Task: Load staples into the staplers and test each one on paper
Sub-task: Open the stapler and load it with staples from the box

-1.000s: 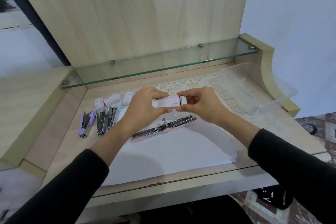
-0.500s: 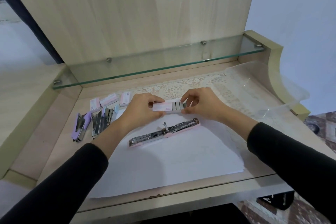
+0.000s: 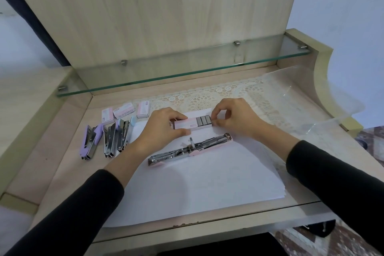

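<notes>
My left hand [image 3: 161, 129] holds a small pink staple box [image 3: 186, 125] just above the white paper [image 3: 203, 185]. The box's inner tray is slid out to the right, showing grey staple strips [image 3: 204, 121]. My right hand [image 3: 234, 117] pinches the tray's right end with thumb and forefinger. A pink stapler [image 3: 190, 149] lies folded fully open on the paper in front of my hands, its metal channel up. Three other staplers lie at the left: a purple one [image 3: 91, 141] and two open ones [image 3: 116, 137]. Three more staple boxes [image 3: 124, 112] sit behind them.
A glass shelf [image 3: 187, 72] overhangs the back of the desk. A lace mat [image 3: 209, 95] lies under the paper's far edge. A clear plastic container [image 3: 307, 100] sits at the right. The wooden desk edge [image 3: 187, 233] runs close to me.
Both hands lowered the staple box toward the paper. The inner tray has been pulled further out to the right, exposing more staples. The head camera tilted slightly.
</notes>
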Demonstrator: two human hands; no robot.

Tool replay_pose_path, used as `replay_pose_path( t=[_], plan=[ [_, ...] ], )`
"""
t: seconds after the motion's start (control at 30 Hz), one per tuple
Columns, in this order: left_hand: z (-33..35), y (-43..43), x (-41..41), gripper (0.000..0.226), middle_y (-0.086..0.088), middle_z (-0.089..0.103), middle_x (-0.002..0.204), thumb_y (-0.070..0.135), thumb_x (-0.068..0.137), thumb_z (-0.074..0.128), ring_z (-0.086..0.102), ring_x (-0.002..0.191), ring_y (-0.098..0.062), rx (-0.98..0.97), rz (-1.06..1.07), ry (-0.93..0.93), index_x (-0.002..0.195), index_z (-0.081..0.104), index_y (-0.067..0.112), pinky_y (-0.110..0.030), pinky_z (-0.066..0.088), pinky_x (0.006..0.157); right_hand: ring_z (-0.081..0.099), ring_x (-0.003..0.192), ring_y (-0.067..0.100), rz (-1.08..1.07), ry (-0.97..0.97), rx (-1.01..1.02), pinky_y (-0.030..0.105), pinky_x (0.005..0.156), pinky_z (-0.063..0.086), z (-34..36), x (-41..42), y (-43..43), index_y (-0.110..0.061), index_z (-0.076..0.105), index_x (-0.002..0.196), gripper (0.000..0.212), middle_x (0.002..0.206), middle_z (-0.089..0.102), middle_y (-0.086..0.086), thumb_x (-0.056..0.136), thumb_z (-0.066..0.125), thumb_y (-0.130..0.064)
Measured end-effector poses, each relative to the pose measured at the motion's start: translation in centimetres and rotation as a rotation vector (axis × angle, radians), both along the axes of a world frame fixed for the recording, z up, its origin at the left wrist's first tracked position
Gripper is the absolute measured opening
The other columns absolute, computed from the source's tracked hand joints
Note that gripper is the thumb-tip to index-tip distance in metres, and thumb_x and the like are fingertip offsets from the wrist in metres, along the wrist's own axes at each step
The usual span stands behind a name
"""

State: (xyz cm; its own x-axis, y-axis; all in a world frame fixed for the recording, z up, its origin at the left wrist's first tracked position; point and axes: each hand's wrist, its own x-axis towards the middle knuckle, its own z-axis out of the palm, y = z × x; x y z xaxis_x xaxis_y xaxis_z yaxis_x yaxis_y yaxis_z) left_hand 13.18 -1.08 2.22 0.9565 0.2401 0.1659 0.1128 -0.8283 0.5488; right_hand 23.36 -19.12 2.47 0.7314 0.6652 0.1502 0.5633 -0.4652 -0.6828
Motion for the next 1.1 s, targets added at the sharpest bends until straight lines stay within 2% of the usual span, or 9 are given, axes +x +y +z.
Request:
replay_pose_path(
  t=[0.07,0.2,0.33,0.47,0.63,0.73,0.83,0.97,1.1],
  plan=[
    [0.0,-0.1,0.0,0.038,0.000,0.061,0.098,0.026,0.067,0.079,0.052,0.085,-0.013,0.001,0.007,-0.018,0.102,0.068,0.017,-0.022,0.041,0.077,0.041,0.061,-0.001,-0.041,-0.011,-0.039,0.026,0.065,0.037,0.1,0.1,0.3,-0.013,0.072,0.074,0.005,0.079,0.054,-0.010,0.077,0.069,-0.014],
    [0.0,-0.3,-0.1,0.038,0.002,0.060,0.096,0.024,0.067,0.080,0.050,0.084,-0.014,0.009,0.005,-0.058,0.102,0.068,0.015,-0.027,0.044,0.080,0.045,0.065,0.008,-0.096,-0.019,-0.046,0.027,0.058,0.038,0.3,0.1,0.9,-0.009,0.075,0.084,0.011,0.065,0.046,-0.013,0.078,0.070,-0.018],
    [-0.2,-0.3,-0.2,0.037,0.004,0.057,0.092,0.023,0.067,0.080,0.047,0.082,-0.012,0.019,0.007,-0.075,0.101,0.068,0.014,-0.023,0.041,0.078,0.045,0.077,0.012,-0.078,-0.030,-0.063,0.027,0.064,0.035,0.3,0.1,1.6,-0.011,0.073,0.091,0.021,0.072,0.041,-0.016,0.074,0.074,-0.022],
    [-0.3,-0.2,-0.1,0.038,0.004,0.057,0.092,0.024,0.067,0.079,0.049,0.083,-0.014,0.032,0.005,-0.075,0.102,0.068,0.014,-0.026,0.043,0.080,0.040,0.066,0.000,-0.041,-0.003,-0.061,0.019,0.060,0.030,0.0,0.4,1.2,-0.013,0.071,0.094,0.033,0.078,0.044,-0.017,0.066,0.080,-0.027],
    [-0.5,-0.2,-0.1,0.038,0.005,0.057,0.092,0.024,0.067,0.079,0.046,0.085,-0.011,0.073,-0.013,-0.114,0.101,0.069,0.012,-0.024,0.040,0.081,0.043,0.065,-0.001,-0.040,0.058,-0.014,0.019,0.061,0.034,0.1,0.3,0.8,-0.014,0.073,0.087,0.020,0.085,0.055,-0.006,0.069,0.078,-0.023],
    [-0.5,-0.2,-0.1,0.037,0.005,0.057,0.092,0.023,0.067,0.080,0.044,0.083,-0.009,0.092,-0.016,-0.138,0.100,0.069,0.012,-0.020,0.033,0.078,0.048,0.064,-0.001,-0.075,0.119,0.016,0.008,0.053,0.034,0.4,0.3,0.9,-0.014,0.073,0.075,0.011,0.074,0.060,-0.006,0.070,0.078,-0.022],
    [-0.6,-0.2,-0.1,0.036,0.003,0.059,0.092,0.024,0.067,0.079,0.044,0.082,-0.010,0.103,-0.017,-0.149,0.100,0.069,0.011,-0.019,0.032,0.077,0.049,0.058,0.001,-0.088,0.140,0.004,0.001,0.046,0.035,0.4,0.4,1.1,-0.010,0.072,0.073,0.009,0.069,0.062,-0.002,0.071,0.077,-0.018],
    [-0.8,-0.2,-0.1,0.036,0.002,0.059,0.093,0.023,0.068,0.079,0.044,0.082,-0.009,0.102,-0.016,-0.143,0.100,0.068,0.011,-0.019,0.033,0.078,0.050,0.044,-0.005,-0.078,0.178,0.032,0.003,0.042,0.034,0.2,0.7,0.8,-0.011,0.071,0.075,0.004,0.068,0.062,0.002,0.072,0.074,-0.010],
    [-0.8,-0.1,0.0,0.037,-0.001,0.061,0.096,0.023,0.068,0.079,0.046,0.084,-0.011,0.097,-0.018,-0.136,0.101,0.068,0.010,-0.024,0.038,0.081,0.049,0.046,-0.006,-0.047,0.143,0.079,0.005,0.048,0.036,0.1,0.5,0.1,-0.013,0.072,0.074,0.010,0.060,0.058,-0.005,0.071,0.072,-0.004]
  ],
)
